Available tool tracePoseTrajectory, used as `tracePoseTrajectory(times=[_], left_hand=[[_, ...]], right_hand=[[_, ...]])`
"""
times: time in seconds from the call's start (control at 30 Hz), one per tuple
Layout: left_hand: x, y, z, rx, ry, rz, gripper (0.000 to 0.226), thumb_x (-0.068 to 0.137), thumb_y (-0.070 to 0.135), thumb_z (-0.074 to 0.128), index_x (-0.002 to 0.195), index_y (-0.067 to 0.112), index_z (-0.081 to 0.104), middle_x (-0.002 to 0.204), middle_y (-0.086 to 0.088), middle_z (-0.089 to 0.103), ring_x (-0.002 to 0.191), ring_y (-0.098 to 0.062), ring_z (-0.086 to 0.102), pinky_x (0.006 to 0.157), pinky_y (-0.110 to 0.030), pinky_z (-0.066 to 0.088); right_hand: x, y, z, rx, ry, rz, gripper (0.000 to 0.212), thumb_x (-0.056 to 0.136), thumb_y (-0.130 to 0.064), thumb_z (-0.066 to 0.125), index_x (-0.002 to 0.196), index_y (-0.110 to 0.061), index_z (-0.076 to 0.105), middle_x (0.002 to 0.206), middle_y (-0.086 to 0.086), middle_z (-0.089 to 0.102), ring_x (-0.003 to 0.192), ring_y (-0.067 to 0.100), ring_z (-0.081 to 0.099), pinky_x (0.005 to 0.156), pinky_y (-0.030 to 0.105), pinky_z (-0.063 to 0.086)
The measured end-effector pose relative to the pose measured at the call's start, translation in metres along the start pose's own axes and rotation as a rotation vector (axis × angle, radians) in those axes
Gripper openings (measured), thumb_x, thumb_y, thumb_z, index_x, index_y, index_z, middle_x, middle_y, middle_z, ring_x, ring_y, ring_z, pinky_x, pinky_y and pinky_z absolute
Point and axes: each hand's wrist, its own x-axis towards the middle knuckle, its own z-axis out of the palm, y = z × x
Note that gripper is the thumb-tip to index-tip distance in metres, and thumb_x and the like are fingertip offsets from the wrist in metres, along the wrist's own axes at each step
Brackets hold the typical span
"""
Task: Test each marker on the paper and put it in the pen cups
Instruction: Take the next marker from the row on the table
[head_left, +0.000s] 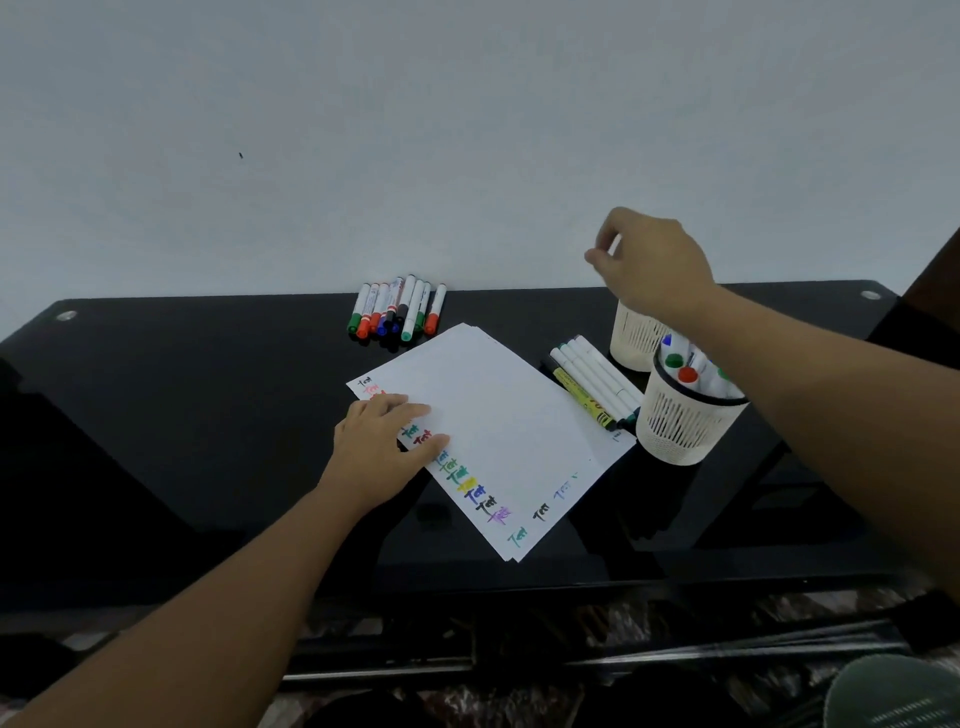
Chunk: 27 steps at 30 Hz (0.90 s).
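Resting flat on the paper (498, 415), the left hand (382, 452) is spread with straight fingers pressed onto the sheet's left edge, beside a column of coloured test marks that runs down that edge and along the near edge. The paper — a small stack, laid at an angle — lies in the middle of the black glass table (182, 415). The right hand (652, 265) is raised above the far pen cup (636, 338), and a slim white marker (614, 244) is pinched between its thumb and curled fingers; only a short part of the barrel can be seen, so its cap colour cannot be told. The far pen cup's contents are hidden by the wrist. The near pen cup (680, 423), just in front of it and touching or nearly touching it, is seen to hold several markers with blue, green and red caps upward. Between the paper and the cups a row of thin white pens (597, 382) is laid side by side, partly on the sheet. A cluster of untested markers (397, 309) — green, red, blue and black caps — is gathered at the far edge of the table, against the pale wall (363, 130).
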Motion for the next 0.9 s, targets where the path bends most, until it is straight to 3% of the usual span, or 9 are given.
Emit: tracePoseTrajectory(times=[0.1,0.23,0.4,0.57,0.77,0.9], left_hand=[[0.006,0.001,-0.005,-0.043,-0.02,-0.025,0.05,0.088,0.063,0.063,0.133,0.041,0.06,0.141,0.014,0.045,0.135,-0.015,0.032,0.113,-0.047,0.027],[0.019,-0.01,-0.014,-0.13,0.043,-0.04,0.051,0.088,0.052,0.071,0.135,0.035,0.061,0.136,0.008,0.045,0.131,-0.016,0.035,0.113,-0.042,0.035],[0.029,-0.025,-0.015,0.04,0.065,-0.078,0.061,0.087,0.068,0.061,0.139,0.036,0.057,0.139,0.006,0.044,0.131,-0.019,0.032,0.11,-0.044,0.03],[0.032,-0.03,-0.008,0.012,0.102,-0.072,0.058,0.087,0.068,0.059,0.135,0.037,0.061,0.137,0.008,0.044,0.131,-0.016,0.03,0.112,-0.043,0.026],[0.033,-0.036,-0.004,-0.044,0.148,-0.057,0.056,0.085,0.067,0.064,0.131,0.036,0.064,0.133,0.011,0.044,0.128,-0.013,0.03,0.113,-0.04,0.027],[0.034,-0.039,-0.002,-0.052,0.158,-0.062,0.056,0.084,0.069,0.063,0.13,0.038,0.065,0.131,0.014,0.042,0.126,-0.01,0.029,0.109,-0.034,0.024]], right_hand=[[-0.001,-0.025,0.018,0.015,-0.103,-0.084,0.016,0.101,-0.042,0.057,0.1,-0.026,0.062,0.087,-0.005,0.068,0.082,0.019,0.064,0.077,0.04,0.057],[-0.007,-0.052,0.055,-0.01,-0.341,-0.182,0.014,0.1,-0.038,0.057,0.104,-0.03,0.067,0.098,-0.01,0.064,0.096,0.018,0.062,0.085,0.039,0.055],[-0.006,-0.063,0.114,-0.052,-0.517,-0.246,0.027,0.104,-0.034,0.054,0.13,-0.036,0.06,0.116,-0.006,0.063,0.105,0.02,0.061,0.093,0.043,0.055],[0.013,-0.069,0.16,-0.101,-0.53,-0.284,0.039,0.106,-0.026,0.05,0.143,-0.039,0.051,0.125,0.003,0.056,0.112,0.026,0.058,0.095,0.047,0.053],[0.045,-0.085,0.198,-0.179,-0.473,-0.336,0.061,0.098,-0.003,0.041,0.146,-0.04,0.047,0.121,0.008,0.051,0.104,0.03,0.057,0.077,0.038,0.048],[0.059,-0.09,0.217,-0.268,-0.404,-0.415,0.056,0.098,-0.002,0.041,0.14,-0.037,0.053,0.118,0.009,0.051,0.099,0.032,0.058,0.074,0.037,0.043]])
